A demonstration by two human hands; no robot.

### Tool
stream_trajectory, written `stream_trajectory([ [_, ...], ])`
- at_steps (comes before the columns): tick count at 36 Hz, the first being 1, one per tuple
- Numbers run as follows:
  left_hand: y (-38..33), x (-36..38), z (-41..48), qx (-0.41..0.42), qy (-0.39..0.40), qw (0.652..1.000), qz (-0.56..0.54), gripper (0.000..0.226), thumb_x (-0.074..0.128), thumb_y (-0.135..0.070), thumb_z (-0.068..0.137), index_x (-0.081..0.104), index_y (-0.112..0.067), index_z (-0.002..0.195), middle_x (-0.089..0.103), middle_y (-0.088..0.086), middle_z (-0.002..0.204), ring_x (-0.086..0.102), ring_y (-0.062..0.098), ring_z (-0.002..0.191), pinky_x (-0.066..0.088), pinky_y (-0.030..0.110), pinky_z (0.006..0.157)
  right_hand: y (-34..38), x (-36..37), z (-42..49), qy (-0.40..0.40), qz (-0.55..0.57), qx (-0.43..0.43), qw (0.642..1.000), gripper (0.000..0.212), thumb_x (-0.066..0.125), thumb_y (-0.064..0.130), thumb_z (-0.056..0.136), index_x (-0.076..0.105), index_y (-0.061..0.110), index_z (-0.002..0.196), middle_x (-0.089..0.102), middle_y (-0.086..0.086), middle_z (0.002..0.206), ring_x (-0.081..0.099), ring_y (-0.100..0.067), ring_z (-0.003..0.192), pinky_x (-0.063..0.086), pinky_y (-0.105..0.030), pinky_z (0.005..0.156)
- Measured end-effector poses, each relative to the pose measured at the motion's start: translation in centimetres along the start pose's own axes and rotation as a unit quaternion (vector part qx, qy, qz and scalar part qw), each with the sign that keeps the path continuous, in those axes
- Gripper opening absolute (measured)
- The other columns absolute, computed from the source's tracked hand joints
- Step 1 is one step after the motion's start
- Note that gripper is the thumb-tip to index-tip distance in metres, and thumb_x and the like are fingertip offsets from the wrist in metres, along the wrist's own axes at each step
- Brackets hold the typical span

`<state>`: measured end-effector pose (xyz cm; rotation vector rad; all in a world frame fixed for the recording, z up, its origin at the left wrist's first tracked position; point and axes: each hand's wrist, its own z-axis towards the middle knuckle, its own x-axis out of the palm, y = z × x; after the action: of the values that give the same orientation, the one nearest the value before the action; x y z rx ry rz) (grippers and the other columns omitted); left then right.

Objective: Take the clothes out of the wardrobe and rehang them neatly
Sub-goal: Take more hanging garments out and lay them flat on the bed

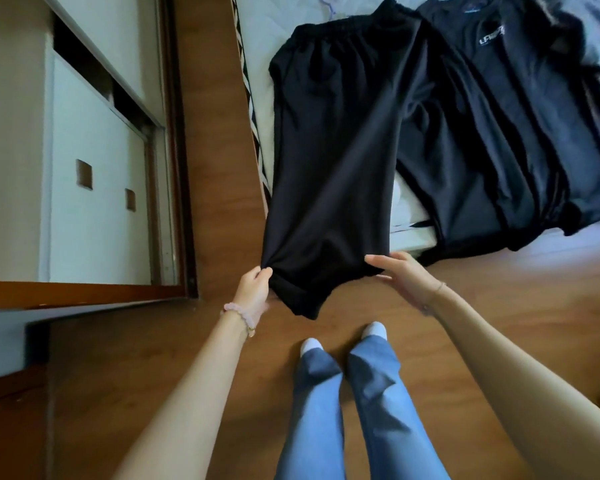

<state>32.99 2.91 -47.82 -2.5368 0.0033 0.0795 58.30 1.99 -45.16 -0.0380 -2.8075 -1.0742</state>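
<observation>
Black trousers (333, 150) with an elastic waistband lie lengthwise on the white bed (257, 29), their leg ends hanging off the near edge above the floor. My left hand (255, 289) pinches the left corner of the leg hem. My right hand (400, 275) has straight fingers laid against the right side of the hem. Beside the trousers on the right lies a black T-shirt (499, 116) with a small white logo on its chest. The wardrobe (94, 168) with white sliding doors stands at the left.
A purple hanger (328, 3) peeks out on the bed behind the waistband. A wooden floor (499, 289) runs between wardrobe and bed. My feet in white socks and blue jeans (347, 393) stand just short of the bed's edge.
</observation>
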Motion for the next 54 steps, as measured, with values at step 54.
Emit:
stream_trajectory([
  [54,5.4,11.2,0.5,0.043,-0.028,0.989,0.141,0.011,0.052,-0.005,0.091,0.057,-0.007,0.101,0.068,0.008,0.087,0.060,0.010,0.070,0.045,0.020,0.060,-7.1,-14.2,-1.3,-0.208,-0.105,0.026,0.972,0.023,0.055,-0.001,0.084,0.064,0.006,0.104,0.066,-0.015,0.089,0.060,-0.022,0.082,0.046,-0.020,0.058],
])
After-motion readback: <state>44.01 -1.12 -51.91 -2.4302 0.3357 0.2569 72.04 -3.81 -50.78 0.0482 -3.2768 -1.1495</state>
